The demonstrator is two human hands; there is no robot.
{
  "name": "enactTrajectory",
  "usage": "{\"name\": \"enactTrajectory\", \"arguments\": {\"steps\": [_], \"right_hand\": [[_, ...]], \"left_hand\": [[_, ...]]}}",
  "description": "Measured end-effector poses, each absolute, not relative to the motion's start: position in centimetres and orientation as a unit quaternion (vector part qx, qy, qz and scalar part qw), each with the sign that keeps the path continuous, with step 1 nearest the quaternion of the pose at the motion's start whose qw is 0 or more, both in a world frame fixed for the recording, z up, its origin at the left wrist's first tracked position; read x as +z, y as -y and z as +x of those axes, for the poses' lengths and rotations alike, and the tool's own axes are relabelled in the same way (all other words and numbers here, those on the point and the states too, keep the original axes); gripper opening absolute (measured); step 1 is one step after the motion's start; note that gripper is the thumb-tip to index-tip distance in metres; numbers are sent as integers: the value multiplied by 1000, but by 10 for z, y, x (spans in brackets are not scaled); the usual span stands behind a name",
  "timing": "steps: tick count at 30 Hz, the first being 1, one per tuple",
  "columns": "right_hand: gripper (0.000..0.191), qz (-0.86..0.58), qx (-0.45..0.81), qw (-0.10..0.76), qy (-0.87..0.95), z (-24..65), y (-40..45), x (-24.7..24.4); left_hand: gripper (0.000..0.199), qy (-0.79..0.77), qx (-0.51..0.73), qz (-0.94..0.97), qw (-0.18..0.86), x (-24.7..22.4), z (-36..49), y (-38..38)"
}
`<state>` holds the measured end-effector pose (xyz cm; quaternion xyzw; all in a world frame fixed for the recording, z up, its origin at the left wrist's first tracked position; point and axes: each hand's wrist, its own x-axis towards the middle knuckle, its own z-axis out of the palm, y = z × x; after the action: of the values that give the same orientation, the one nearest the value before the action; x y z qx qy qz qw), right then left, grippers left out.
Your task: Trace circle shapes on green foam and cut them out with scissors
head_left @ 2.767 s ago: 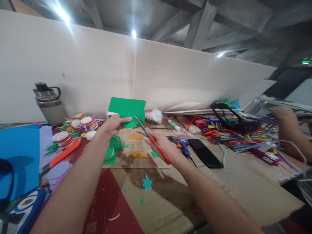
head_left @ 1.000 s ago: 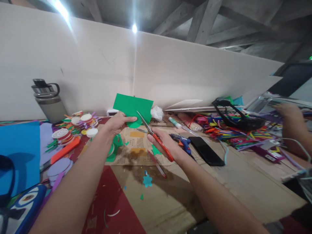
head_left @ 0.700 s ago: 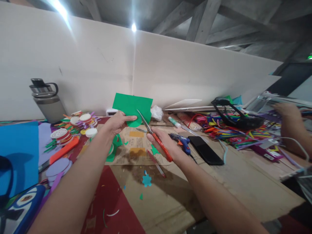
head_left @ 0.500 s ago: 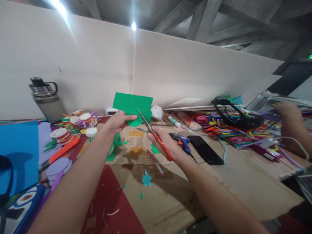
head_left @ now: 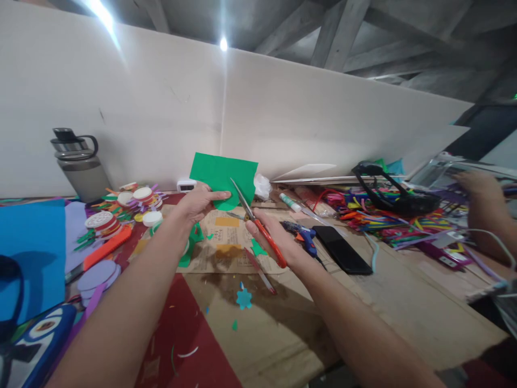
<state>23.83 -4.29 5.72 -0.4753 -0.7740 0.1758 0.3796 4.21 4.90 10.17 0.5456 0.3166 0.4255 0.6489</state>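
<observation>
My left hand [head_left: 200, 203] pinches the lower left part of a green sheet [head_left: 222, 171], thumb on its near face. The sheet is held upright above the table, and its lower edge is cut in a curve. Orange-handled scissors [head_left: 269, 237] are in my right hand [head_left: 274, 233], which is closed around the handles. Their upper blade lies across the front of the sheet, pointing up and left; the blades stand apart. Below on the brown paper lie a green star cutout [head_left: 257, 247] and a red pencil-like stick [head_left: 264, 277]. A blue-green flower-shaped cutout [head_left: 244, 298] lies nearer me.
At left stand a grey bottle [head_left: 81, 172], decorated discs [head_left: 100, 222] and an orange cutter [head_left: 108, 247]. At right are a blue glue gun [head_left: 309, 242], a black phone [head_left: 342, 249], a glue stick [head_left: 290, 202] and colourful pipe cleaners [head_left: 367, 221]. Another person's hand [head_left: 480, 188] is far right.
The scissor blades have opened wider against the green sheet, and the sheet has turned very slightly. The whole view has shifted a little; both hands keep their holds.
</observation>
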Motion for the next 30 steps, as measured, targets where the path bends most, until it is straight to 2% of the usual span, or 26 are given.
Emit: {"name": "enactTrajectory", "arguments": {"steps": [16, 26, 30], "right_hand": [[28, -487, 170, 386, 765, 237, 44, 57], [32, -488, 165, 395, 761, 236, 43, 57], [32, -488, 168, 395, 760, 236, 44, 59]], "left_hand": [[21, -304, 414, 545, 662, 102, 47, -46], [29, -322, 406, 544, 660, 105, 48, -43], [25, -310, 410, 551, 657, 104, 48, -45]]}}
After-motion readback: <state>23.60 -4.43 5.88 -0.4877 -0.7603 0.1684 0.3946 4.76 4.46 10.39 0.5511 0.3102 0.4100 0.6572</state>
